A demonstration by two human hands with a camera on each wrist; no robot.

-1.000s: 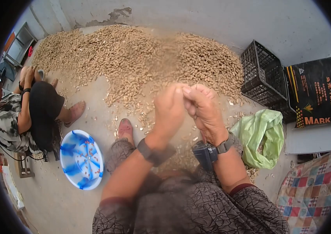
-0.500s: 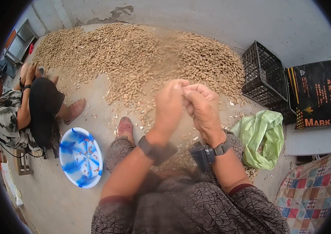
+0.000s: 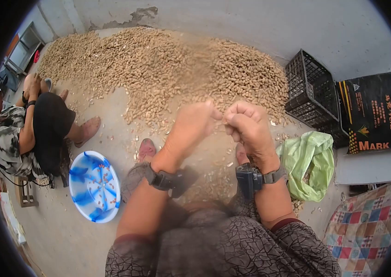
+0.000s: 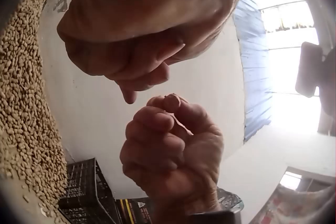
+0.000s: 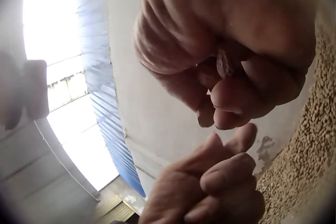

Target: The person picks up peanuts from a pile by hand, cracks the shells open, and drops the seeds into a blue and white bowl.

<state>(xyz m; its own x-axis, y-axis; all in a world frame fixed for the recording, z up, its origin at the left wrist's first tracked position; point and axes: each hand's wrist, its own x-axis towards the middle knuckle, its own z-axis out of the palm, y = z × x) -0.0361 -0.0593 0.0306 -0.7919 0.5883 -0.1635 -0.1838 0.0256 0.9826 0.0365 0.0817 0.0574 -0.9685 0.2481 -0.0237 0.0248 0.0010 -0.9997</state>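
In the head view my left hand (image 3: 190, 129) and right hand (image 3: 250, 128) are raised before the peanut pile, fingertips facing each other across a small gap. The right hand's fingers are curled around peanut kernels; one reddish-brown kernel (image 5: 224, 64) shows in the palm in the right wrist view. Its thumb and forefinger come together at the tips. The left hand's lower fingers curl inward, while its thumb and forefinger stand a little apart; its palm is hidden, so I cannot tell whether it holds anything. Unshelled peanuts (image 3: 154, 69) are heaped along the wall.
A blue-white basin (image 3: 95, 187) with some reddish kernels stands at left, near another seated person (image 3: 50, 134). To the right are a green sack (image 3: 306, 166), a black crate (image 3: 310, 87), a printed black bag (image 3: 380, 111) and a patchwork cloth (image 3: 370, 221). Shell bits litter the floor.
My hands were together at the fingertips and have now drawn apart. The left hand shifted left and down, and the right hand moved slightly right.
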